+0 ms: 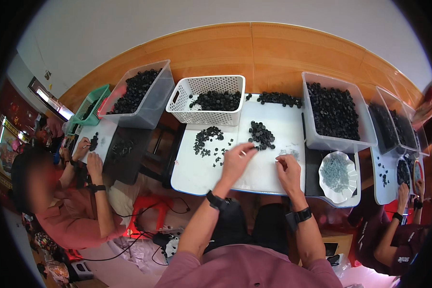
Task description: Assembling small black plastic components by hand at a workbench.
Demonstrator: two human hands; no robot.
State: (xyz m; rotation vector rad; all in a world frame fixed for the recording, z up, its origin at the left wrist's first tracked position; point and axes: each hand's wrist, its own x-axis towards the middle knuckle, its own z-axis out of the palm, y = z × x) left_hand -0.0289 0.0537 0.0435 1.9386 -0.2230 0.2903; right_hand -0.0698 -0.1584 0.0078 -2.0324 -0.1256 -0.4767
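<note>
My left hand (238,161) is at the near edge of a pile of small round black parts (261,134) on the white tabletop (254,180). Its fingers are bent together, with a dark bit at the tips that looks like one small black part. To the right, my right hand (289,174) is closed in a pinch just above the board; what its fingertips hold is too small to name. Beyond it lies a thin scatter of fine grey pins (290,151). Smaller black pieces (209,140) spread over the board left of my left hand.
A white perforated basket (204,117) and a clear bin (341,143) of black parts stand at the back. More black parts (279,99) lie between them. A scalloped white dish (338,194) of grey pins is at right. People work at both sides; a red stool (149,211) stands left.
</note>
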